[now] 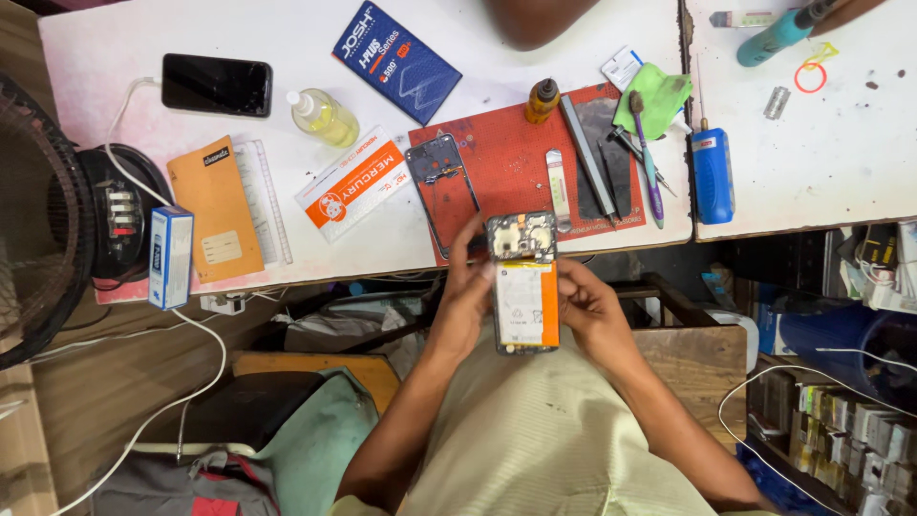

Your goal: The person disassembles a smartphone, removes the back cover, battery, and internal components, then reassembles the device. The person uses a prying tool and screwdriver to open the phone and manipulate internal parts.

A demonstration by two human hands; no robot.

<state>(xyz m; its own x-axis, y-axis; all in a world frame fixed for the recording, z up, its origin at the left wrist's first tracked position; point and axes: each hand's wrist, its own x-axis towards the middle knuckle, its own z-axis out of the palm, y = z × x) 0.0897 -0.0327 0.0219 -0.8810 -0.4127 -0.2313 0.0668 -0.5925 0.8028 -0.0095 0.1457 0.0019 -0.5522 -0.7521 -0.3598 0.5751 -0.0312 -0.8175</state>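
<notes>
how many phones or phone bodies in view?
3. An opened phone with its battery exposed, held between the left hand and right hand; a bare phone frame on the red mat; a dark-screened phone far left. Others may be hidden.

Both forearms enter from the bottom edge of the head view and converge toward the centre, elbows spread apart, wrists angled inward. The left hand (465, 301) is raised with the palm turned toward the right; its fingers (470, 250) extend upward and curl slightly inward, thumb near the middle. The right hand (587, 304) sits opposite at about the same height, palm facing left, fingers (570, 277) bent and closed inward. The two hands stand near each other without touching.
</notes>
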